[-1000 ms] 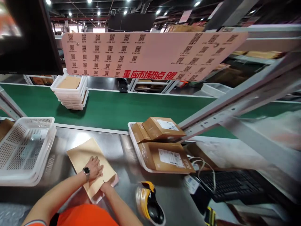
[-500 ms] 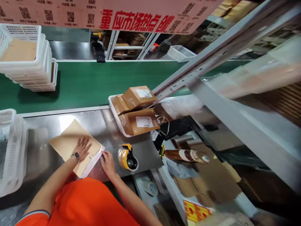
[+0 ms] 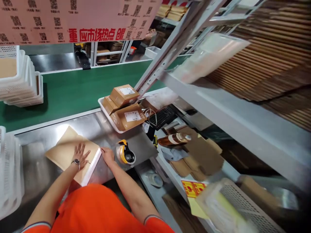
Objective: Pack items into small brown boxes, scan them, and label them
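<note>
Matt tan rectangular paper envelope (image 3: 64, 147), shiny grey flat metal tabletop (image 3: 36, 155), smooth matt green belt (image 3: 77, 85), brown cardboard boxes (image 3: 119, 120), white perforated plastic baskets (image 3: 9, 174), glossy yellow-and-black tape dispenser (image 3: 126, 153), orange cloth shirt (image 3: 97, 210), rough-edged brown sheets (image 3: 274, 58), probably cardboard though blurred.

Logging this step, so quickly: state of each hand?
Left hand: open, fingers spread, resting on the envelope.
Right hand: fingers at the corner of the envelope's white strip; whether closed, cannot be told.

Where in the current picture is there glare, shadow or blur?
Head view: bright glare on the metal table, by the tan envelope's far corner; head view: a dark shadow on the green belt beside the stacked white baskets; head view: the cardboard stack at upper right looks smeared.
</note>
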